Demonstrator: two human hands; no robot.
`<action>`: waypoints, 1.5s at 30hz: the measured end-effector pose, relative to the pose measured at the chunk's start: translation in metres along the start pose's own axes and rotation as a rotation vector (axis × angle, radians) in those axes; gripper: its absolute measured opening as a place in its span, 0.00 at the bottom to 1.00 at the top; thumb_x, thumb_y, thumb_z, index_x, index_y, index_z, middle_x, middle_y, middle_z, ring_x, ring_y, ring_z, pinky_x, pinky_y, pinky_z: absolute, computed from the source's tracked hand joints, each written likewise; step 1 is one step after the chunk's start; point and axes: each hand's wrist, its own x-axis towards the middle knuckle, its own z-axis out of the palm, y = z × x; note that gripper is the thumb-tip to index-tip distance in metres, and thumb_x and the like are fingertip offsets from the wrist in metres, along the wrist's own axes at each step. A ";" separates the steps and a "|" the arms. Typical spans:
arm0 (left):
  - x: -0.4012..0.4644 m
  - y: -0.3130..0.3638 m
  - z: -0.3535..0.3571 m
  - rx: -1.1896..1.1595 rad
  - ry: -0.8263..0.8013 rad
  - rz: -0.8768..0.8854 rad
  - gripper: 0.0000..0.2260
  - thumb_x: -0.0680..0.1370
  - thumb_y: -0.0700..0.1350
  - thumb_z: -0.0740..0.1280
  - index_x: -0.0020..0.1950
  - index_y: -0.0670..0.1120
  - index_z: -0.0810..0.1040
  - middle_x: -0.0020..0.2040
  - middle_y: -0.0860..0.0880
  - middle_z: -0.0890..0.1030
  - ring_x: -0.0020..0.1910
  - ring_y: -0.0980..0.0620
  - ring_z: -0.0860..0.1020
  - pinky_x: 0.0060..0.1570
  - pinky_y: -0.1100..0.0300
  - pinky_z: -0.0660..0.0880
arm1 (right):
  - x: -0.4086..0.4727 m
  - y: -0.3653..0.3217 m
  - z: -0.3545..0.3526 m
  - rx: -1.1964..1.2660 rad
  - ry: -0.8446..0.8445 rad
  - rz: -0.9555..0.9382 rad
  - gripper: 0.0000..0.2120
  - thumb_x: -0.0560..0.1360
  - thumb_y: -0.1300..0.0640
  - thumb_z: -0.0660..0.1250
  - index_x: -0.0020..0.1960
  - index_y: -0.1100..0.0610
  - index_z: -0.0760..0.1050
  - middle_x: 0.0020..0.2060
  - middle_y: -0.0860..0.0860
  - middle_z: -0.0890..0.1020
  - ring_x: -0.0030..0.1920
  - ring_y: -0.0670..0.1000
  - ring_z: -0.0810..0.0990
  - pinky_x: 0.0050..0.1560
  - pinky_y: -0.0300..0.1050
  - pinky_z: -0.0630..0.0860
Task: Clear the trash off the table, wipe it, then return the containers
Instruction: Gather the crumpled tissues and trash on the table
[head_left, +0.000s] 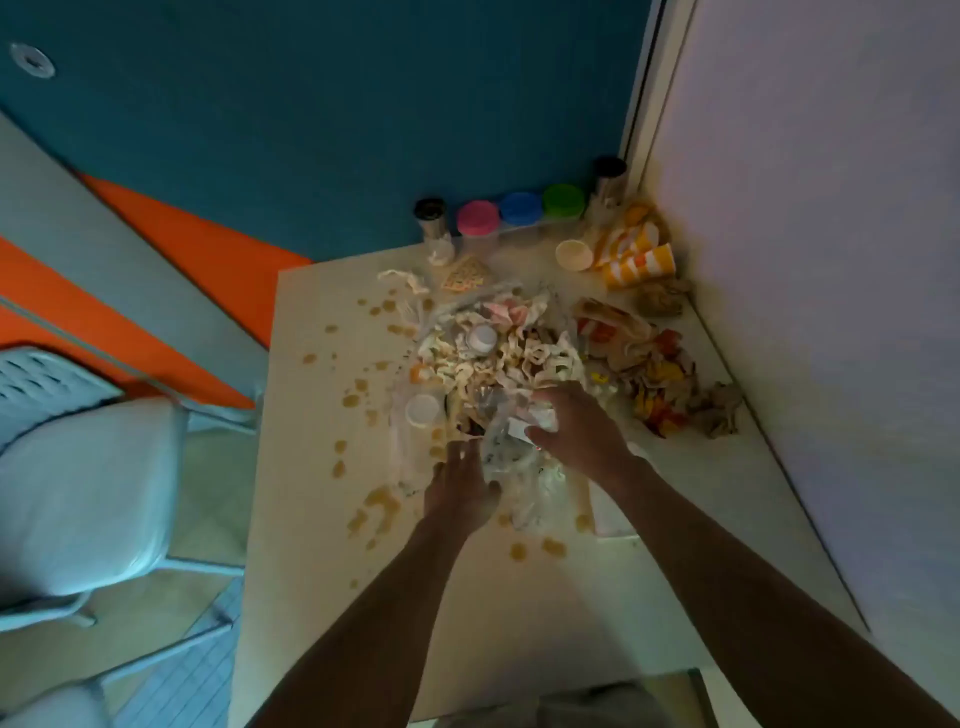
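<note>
1. Far edge of table: five containers, namely two dark-lidded jars, one pink lid, one blue, one green.
2. Trash pile at centre; striped cups far right.
3. My left hand pinches a clear bag.
4. My right hand grips the same bag's right edge, fingers curled.

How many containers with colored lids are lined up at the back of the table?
3, side by side along the table's back edge against the blue wall: pink lid leftmost, blue lid in the middle, green lid rightmost. None looks hidden.
</note>
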 end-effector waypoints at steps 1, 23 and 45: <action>0.000 0.002 0.002 0.011 -0.008 -0.016 0.32 0.79 0.52 0.66 0.79 0.49 0.57 0.77 0.45 0.60 0.70 0.38 0.70 0.63 0.44 0.74 | 0.002 0.001 0.005 -0.028 -0.028 0.023 0.29 0.74 0.43 0.70 0.72 0.46 0.67 0.72 0.53 0.66 0.67 0.60 0.71 0.63 0.55 0.74; 0.044 0.018 -0.055 -0.231 0.371 -0.086 0.23 0.74 0.30 0.58 0.57 0.49 0.85 0.62 0.47 0.79 0.61 0.47 0.77 0.54 0.55 0.75 | 0.030 0.035 0.009 0.250 0.050 0.126 0.16 0.74 0.61 0.68 0.62 0.59 0.77 0.56 0.58 0.75 0.55 0.58 0.77 0.49 0.41 0.66; 0.133 0.048 -0.013 -0.006 0.111 0.122 0.30 0.76 0.43 0.70 0.74 0.46 0.61 0.65 0.42 0.76 0.64 0.38 0.75 0.59 0.40 0.76 | 0.078 0.047 0.028 0.012 0.039 0.245 0.41 0.71 0.41 0.72 0.77 0.50 0.56 0.66 0.58 0.71 0.63 0.61 0.74 0.54 0.55 0.76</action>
